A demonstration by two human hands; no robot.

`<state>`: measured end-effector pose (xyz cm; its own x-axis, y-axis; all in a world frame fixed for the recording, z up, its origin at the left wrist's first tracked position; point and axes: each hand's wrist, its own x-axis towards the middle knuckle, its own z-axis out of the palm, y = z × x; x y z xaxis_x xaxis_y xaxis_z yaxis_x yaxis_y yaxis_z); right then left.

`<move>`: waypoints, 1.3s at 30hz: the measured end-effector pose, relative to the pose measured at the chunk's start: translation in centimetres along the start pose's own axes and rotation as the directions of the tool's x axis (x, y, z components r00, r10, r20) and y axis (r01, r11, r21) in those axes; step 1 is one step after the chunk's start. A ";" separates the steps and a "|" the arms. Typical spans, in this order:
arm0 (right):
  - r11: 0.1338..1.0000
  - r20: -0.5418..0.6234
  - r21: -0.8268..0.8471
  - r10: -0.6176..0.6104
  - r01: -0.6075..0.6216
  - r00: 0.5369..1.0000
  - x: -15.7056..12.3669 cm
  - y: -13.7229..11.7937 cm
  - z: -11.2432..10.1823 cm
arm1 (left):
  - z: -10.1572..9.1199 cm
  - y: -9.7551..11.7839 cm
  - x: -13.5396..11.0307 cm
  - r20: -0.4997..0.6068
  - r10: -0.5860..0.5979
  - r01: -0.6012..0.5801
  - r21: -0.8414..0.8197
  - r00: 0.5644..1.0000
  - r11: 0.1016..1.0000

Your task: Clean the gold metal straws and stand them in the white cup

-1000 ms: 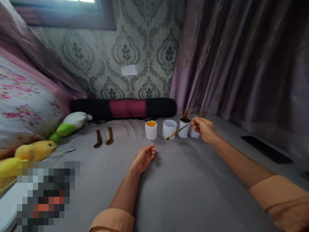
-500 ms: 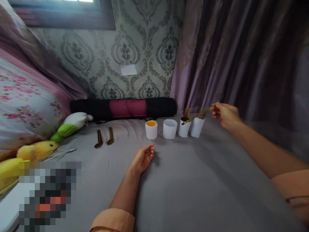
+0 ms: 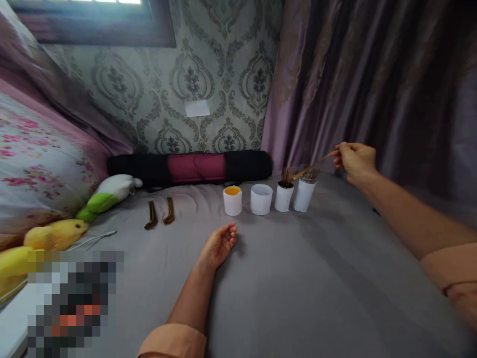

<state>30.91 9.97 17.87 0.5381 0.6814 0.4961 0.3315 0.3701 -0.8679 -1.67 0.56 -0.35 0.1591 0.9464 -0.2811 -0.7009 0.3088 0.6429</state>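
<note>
My right hand (image 3: 357,161) is closed in a pinch on the far end of a thin golden-brown stick (image 3: 313,164). The stick slants down to the left, its lower tip near the rim of a narrow white cup (image 3: 284,198) that holds several brown sticks. Beside it, a second narrow white cup (image 3: 305,195) leans slightly and also holds brown sticks. My left hand (image 3: 219,243) rests on the grey sheet, fingers curled in, with nothing visible in them. Just beyond it stand a white pot with orange-yellow contents (image 3: 232,203) and a wider white pot (image 3: 261,201) with pale contents.
Two bent brown bundles (image 3: 151,216) lie on the grey sheet (image 3: 298,288) at the left. A black and maroon roll (image 3: 196,167) lies along the patterned wall. Plush toys (image 3: 61,233), a white cable and a blurred-out patch are at far left. Purple curtains hang on the right.
My right hand has risen and moved slightly right with the stick. The stick's tip has gone from in front of the narrow cups up toward their rims. My left hand stays put.
</note>
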 end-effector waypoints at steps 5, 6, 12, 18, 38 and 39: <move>0.996 0.047 -0.058 -0.068 0.071 0.997 -0.4 -0.1 0.7 | -0.1 0.1 0.1 0.004 0.000 0.000 -0.024 1.000 1.000; 0.994 0.056 -0.073 -0.079 0.083 0.995 -0.4 0.0 0.8 | -0.1 0.1 0.1 0.004 -0.002 0.002 -0.026 1.000 1.000; 0.974 0.119 -0.172 -0.129 0.148 0.984 0.1 0.9 1.8 | -0.1 0.1 0.1 -0.013 -0.004 0.003 -0.029 1.000 1.000; 0.938 0.238 -0.257 -0.172 0.232 0.956 0.2 1.3 2.9 | -0.1 0.1 0.1 -0.007 -0.007 0.007 -0.039 1.000 0.999; 0.895 0.535 -0.343 -0.065 0.287 0.842 0.2 4.1 6.6 | -0.2 0.2 0.2 -0.001 -0.007 0.007 -0.043 1.000 0.999; 0.892 0.552 -0.344 -0.060 0.293 0.832 0.2 4.3 6.8 | -0.1 0.2 0.2 -0.001 -0.008 0.008 -0.043 1.000 0.999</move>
<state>27.15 15.98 14.02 -0.0001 0.8930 0.4501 0.7198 0.3125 -0.6198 -1.86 0.79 -0.40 0.1644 0.9437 -0.2869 -0.7291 0.3122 0.6091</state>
